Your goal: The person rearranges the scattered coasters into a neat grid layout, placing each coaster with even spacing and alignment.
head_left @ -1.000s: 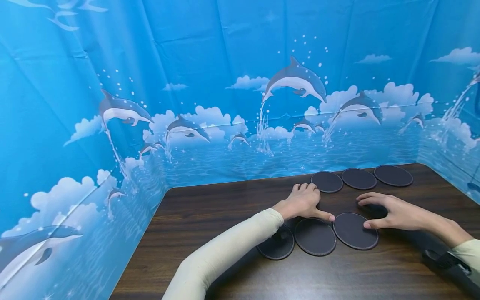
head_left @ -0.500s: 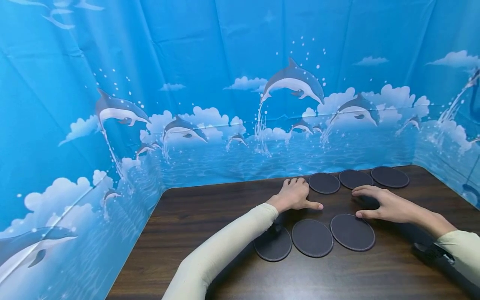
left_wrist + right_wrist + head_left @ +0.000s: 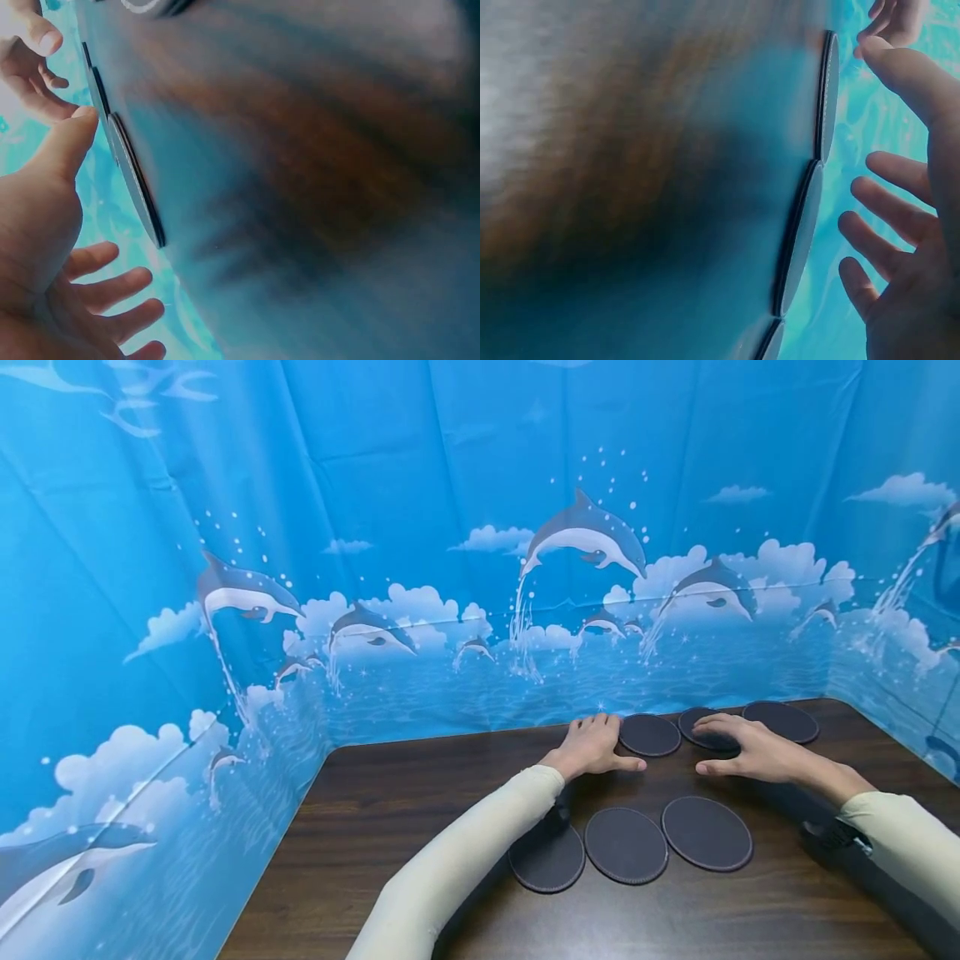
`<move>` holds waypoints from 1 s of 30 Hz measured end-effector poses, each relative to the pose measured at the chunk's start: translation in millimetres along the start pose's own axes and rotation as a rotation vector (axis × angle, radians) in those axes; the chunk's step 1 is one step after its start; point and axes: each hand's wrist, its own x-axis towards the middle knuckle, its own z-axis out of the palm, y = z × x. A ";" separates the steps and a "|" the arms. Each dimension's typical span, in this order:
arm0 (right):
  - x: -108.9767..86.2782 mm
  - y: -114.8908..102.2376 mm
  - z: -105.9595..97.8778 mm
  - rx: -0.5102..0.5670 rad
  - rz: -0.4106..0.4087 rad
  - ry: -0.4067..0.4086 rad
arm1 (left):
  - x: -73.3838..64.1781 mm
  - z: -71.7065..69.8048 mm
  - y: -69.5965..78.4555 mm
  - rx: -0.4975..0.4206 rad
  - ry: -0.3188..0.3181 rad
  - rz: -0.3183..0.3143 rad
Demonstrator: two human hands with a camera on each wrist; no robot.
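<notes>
Two rows of round black coasters with stitched rims lie on the table. In the head view, my left hand [image 3: 594, 747] is just left of the back row's left coaster [image 3: 650, 735], fingers spread and thumb pointing right. My right hand [image 3: 761, 756] reaches over the back row's middle coaster [image 3: 693, 721] and partly hides it. In the right wrist view, its relaxed fingers [image 3: 877, 240] hold nothing. The left wrist view shows the left fingers [image 3: 124, 289] loose, with nothing in them. The back row's right coaster [image 3: 783, 722] lies beyond the right hand.
The front row has a left coaster [image 3: 547, 860], partly under the left forearm, a middle coaster [image 3: 627, 846] and a right coaster [image 3: 707, 833]. The dark wood table [image 3: 420, 793] ends at a blue dolphin-print curtain [image 3: 450, 527]. A black wrist device [image 3: 836, 835] sits below the right wrist.
My right hand has moved from the front row's right coaster back to the rear middle one. The left hand has shifted slightly left and back. The coasters keep their places.
</notes>
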 end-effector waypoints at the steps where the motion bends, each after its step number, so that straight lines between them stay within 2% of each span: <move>1: 2.1 0.7 0.9 0.004 0.008 0.001 | 1.8 0.5 -0.3 -0.008 0.001 -0.003; 8: 21.4 2.0 6.2 -0.006 0.044 -0.008 | 16.0 3.7 -6.8 -0.029 -0.007 -0.045; 16: 35.9 4.6 8.6 -0.068 0.085 -0.074 | 26.2 4.9 -15.4 -0.038 -0.045 -0.081; 24: 45.6 8.4 7.1 -0.119 0.136 -0.069 | 35.1 2.8 -8.8 0.011 -0.072 -0.103; 30: 48.1 14.1 9.7 -0.142 0.156 -0.079 | 35.7 4.2 -3.3 0.047 -0.093 -0.113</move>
